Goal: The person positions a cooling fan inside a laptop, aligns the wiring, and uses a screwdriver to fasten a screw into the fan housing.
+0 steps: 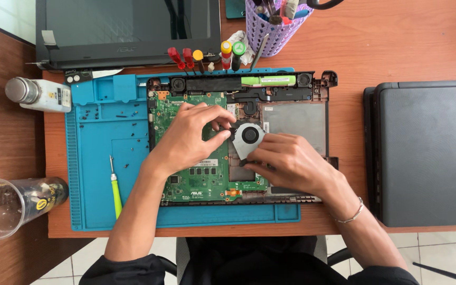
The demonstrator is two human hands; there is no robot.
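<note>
Green motherboard (196, 158) lies bare in the opened laptop base (296, 119) on the blue mat (101, 158), where left hand (188, 138) and right hand (286, 161) both pinch the round cooling fan (248, 137), apparently mid-seating, so careful alignment seems needed.

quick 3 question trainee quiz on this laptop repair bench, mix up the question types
1. True or false: both hands touch the cooling fan.
2. Which lies on the blue mat beside the left hand? A) green-handled screwdriver B) pliers C) tweezers
3. What does the right hand wear at the wrist?

Key: 1 true; 2 A; 3 a thin bracelet.
</note>
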